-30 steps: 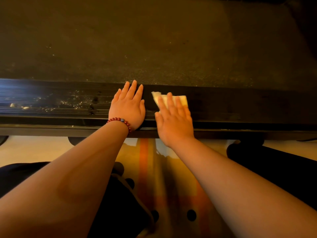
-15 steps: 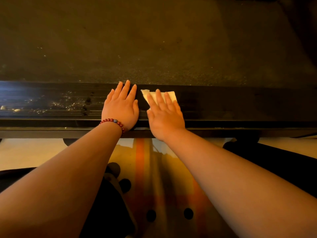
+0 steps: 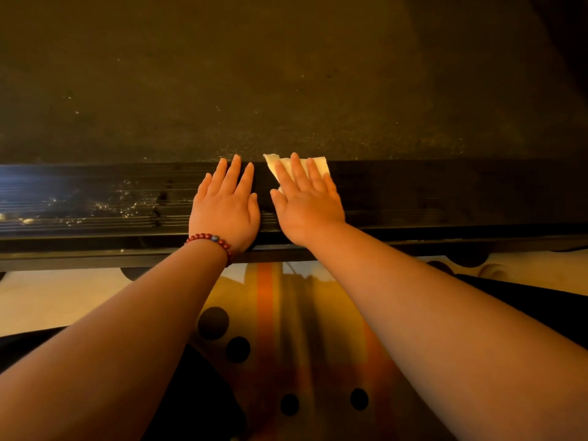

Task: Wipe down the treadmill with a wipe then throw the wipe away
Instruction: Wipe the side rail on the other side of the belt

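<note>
The treadmill's black ribbed side rail [image 3: 445, 198] runs across the view, with the dark belt [image 3: 286, 74] beyond it. My right hand [image 3: 307, 202] lies flat with straight fingers on a folded white wipe [image 3: 319, 165], pressing it onto the rail near the belt edge. Only the wipe's far corners show past my fingertips. My left hand [image 3: 226, 205], with a red bead bracelet at the wrist, rests flat on the rail just left of it, fingers straight and holding nothing.
Pale specks of dust and crumbs [image 3: 95, 208] lie on the rail to the left of my hands. Below the rail is a yellow and orange patterned mat [image 3: 286, 329] with black dots, and my dark-clothed knees are at both lower corners.
My right hand has slid the wipe leftward along the rail, closer to my left hand, and slightly toward the belt edge. My left hand stays flat on the rail.
</note>
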Motion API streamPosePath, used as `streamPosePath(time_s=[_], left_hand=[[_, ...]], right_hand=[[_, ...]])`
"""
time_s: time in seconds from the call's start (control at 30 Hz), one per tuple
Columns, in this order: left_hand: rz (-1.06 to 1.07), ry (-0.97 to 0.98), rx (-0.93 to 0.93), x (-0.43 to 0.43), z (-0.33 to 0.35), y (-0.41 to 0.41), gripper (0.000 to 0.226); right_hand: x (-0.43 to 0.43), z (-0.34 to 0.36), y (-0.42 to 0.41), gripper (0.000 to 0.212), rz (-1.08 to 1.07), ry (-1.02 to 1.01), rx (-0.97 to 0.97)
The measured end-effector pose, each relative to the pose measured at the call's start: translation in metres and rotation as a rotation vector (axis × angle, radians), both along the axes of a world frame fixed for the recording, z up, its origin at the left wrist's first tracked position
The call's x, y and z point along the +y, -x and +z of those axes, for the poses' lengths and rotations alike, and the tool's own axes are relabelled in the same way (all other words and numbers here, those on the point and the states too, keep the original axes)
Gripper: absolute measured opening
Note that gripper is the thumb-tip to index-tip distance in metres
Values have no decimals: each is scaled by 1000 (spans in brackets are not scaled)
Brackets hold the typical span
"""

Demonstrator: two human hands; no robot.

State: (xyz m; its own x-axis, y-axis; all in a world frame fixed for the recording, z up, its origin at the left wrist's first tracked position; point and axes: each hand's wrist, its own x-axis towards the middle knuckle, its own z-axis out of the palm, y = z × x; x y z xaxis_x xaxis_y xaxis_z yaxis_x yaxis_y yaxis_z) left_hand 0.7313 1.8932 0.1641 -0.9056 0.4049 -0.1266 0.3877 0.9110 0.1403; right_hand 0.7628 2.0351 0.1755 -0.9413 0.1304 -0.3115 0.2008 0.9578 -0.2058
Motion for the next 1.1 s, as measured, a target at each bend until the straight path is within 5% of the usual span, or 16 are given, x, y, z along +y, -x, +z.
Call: streamPosePath(time_s=[0.23,0.43,0.63,0.87,1.1], left_hand=[[3,17,-12,1,-1,1,56],[-17,2,-13,-2,-1,1,57],[-48,-34,-91,-4,7,7,56],[-199,-40,-43,-31,10,21,55],[-184,-57,-51,-32,7,22,54]], right_hand=[[16,-7,1,58,-221,-56,28],[-2,-6,3,59,-14,28,64],[13,-7,1,61,-243,-51,34],[-16,-6,-16,56,-12,5,75],[-20,-5,-22,56,-264,-34,69]])
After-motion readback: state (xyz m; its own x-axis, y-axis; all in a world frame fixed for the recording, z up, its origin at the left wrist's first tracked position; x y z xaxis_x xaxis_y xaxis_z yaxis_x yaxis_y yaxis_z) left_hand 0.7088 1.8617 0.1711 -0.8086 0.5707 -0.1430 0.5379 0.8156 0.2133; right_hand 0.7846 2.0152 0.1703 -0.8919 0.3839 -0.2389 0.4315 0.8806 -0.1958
